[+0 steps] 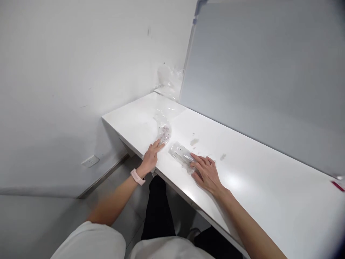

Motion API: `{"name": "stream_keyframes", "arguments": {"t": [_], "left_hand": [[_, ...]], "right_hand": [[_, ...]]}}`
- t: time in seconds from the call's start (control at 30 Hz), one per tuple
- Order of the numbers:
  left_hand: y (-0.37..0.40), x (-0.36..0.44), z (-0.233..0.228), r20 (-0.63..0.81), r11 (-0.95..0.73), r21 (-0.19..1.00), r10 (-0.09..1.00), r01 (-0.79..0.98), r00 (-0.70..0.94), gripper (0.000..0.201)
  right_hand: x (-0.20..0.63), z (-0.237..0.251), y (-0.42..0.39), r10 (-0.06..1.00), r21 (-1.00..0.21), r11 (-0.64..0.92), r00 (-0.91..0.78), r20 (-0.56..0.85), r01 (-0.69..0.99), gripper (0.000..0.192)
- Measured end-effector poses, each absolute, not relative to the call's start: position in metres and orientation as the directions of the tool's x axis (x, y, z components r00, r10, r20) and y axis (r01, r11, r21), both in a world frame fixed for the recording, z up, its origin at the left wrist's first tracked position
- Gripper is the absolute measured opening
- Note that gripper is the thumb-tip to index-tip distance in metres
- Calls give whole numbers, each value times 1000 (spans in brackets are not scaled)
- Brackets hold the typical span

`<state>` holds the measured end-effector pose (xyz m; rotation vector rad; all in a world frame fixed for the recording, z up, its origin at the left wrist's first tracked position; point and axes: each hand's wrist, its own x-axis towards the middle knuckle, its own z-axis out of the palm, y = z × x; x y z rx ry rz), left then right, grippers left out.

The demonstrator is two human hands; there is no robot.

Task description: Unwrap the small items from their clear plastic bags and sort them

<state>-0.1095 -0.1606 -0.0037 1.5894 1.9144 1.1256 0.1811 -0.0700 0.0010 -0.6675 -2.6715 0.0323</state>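
Head view, frame centre: right hand (207, 172) flat on packet (182, 154); left hand (151, 156) fingers spread, touching bag (164, 131); press evenly on the desk (269, 187).

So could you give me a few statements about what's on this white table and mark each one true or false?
1. The left hand touches a curved clear plastic bag. True.
2. The right hand is lifted high above the table. False: it lies flat on a clear packet.
3. A pink wristband sits on the left wrist. True.
4. The two hands are clasped together. False: they are apart, each on its own packet.
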Motion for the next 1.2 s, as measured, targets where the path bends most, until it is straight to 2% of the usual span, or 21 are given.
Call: {"name": "stream_keyframes", "arguments": {"t": [0.2, 0.33, 0.43, 0.57, 0.63, 0.77, 0.87, 0.93, 1.07, 1.13, 1.2], "left_hand": [[-179, -20, -6, 189, -166, 772, 982, 614, 27, 57], [-136, 37, -9, 143, -265, 758, 959, 596, 244, 57], [-99, 94, -8, 72, -273, 732, 942, 624, 328, 59], [-74, 156, -10, 102, -285, 672, 950, 683, 296, 65], [-72, 170, -13, 152, -288, 652, 956, 702, 251, 68], [-78, 168, -17, 206, -317, 650, 948, 690, 242, 61], [-83, 160, -15, 223, -319, 679, 948, 661, 228, 52], [-85, 158, -13, 221, -307, 696, 952, 649, 214, 51], [-84, 157, -12, 193, -292, 696, 956, 656, 221, 52], [-83, 154, -11, 176, -299, 679, 953, 671, 247, 55], [-86, 148, -10, 156, -313, 650, 947, 693, 281, 56]], "right_hand": [[281, -6, -138, 600, -125, 785, -694, 399, 607, 19], [339, -11, -162, 704, -128, 664, -559, 438, 737, 21], [379, -16, -161, 759, -144, 577, -464, 456, 804, 23], [420, -21, -153, 787, -190, 544, -419, 452, 817, 33], [430, -21, -153, 785, -224, 525, -366, 500, 821, 42], [439, -17, -165, 741, -361, 417, -82, 666, 834, 50], [447, -19, -173, 753, -488, 291, 118, 648, 823, 47], [452, -22, -174, 818, -489, 254, 85, 568, 834, 51], [457, -29, -160, 916, -371, 293, -147, 373, 882, 48], [458, -30, -147, 929, -340, 269, -149, 340, 901, 44], [460, -29, -136, 925, -332, 216, -84, 369, 918, 44]]}}
